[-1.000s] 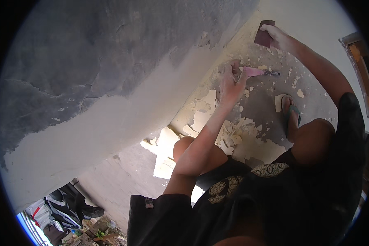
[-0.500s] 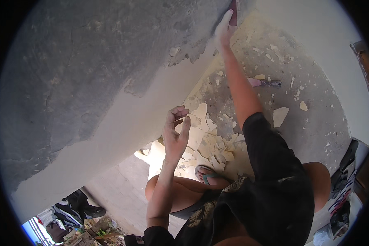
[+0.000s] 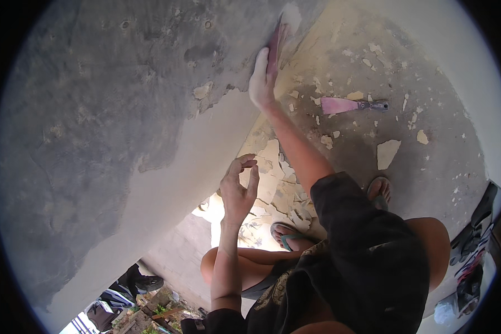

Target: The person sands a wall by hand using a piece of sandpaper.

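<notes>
My right hand (image 3: 263, 80), pale with dust, is stretched up against the wall (image 3: 94, 139) and closed on a dark red sheet of sandpaper (image 3: 273, 50). The sheet lies against the grey surface near its right edge. Lower down, my left hand (image 3: 239, 183) hovers in front of the wall's smooth pale strip, fingers loosely curled and thumb apart, holding nothing. To the right of my right forearm, a putty knife (image 3: 339, 106) with a pinkish blade and dark handle lies on the floor.
Peeled paint flakes (image 3: 278, 192) are heaped on the floor (image 3: 428, 178) beside my sandalled foot (image 3: 284, 234), with a larger flake (image 3: 387, 153) farther right. Dark shoes (image 3: 476, 222) stand at the right edge. Rubble and plants (image 3: 156, 309) show at the lower left.
My right hand has moved left and down along the wall with the sandpaper. The putty knife's blade, partly covered before, now shows whole. My left hand hangs in nearly the same place.
</notes>
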The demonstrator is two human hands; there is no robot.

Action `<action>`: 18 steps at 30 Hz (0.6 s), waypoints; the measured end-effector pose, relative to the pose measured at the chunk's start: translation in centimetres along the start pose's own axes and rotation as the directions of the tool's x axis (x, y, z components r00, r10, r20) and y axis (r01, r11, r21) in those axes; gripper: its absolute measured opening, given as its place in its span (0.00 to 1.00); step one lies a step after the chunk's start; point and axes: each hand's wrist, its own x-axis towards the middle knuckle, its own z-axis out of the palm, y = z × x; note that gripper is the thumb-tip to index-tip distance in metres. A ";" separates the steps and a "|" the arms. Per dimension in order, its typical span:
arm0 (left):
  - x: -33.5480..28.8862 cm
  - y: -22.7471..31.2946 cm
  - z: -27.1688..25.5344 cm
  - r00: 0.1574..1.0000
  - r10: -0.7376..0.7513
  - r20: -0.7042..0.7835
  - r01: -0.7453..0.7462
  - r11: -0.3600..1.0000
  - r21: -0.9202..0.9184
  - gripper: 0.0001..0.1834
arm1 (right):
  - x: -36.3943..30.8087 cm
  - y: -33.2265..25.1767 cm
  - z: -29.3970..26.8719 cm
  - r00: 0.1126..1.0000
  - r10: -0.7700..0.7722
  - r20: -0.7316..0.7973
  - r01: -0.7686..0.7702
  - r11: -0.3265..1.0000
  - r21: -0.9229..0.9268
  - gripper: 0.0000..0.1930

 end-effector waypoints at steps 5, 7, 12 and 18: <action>1.0 -0.5 -1.5 0.993 -0.021 -0.116 0.037 0.990 0.133 0.07 | -4.7 -0.7 1.5 0.976 -0.142 0.167 0.140 0.990 0.025 0.30; 0.4 -0.8 -1.5 0.940 0.185 -0.287 -0.165 0.982 0.091 0.05 | 2.4 0.0 -0.3 0.969 -0.176 0.176 0.180 0.984 -0.010 0.30; 0.3 -1.2 -1.2 0.949 0.148 -0.277 -0.121 0.986 0.112 0.05 | 10.9 1.3 -4.0 0.944 0.309 0.115 -0.327 0.836 0.440 0.30; 0.9 0.3 -2.0 0.893 0.290 -0.344 -0.249 0.955 0.160 0.05 | -10.2 0.8 0.5 0.924 0.049 0.380 -0.077 0.995 0.057 0.32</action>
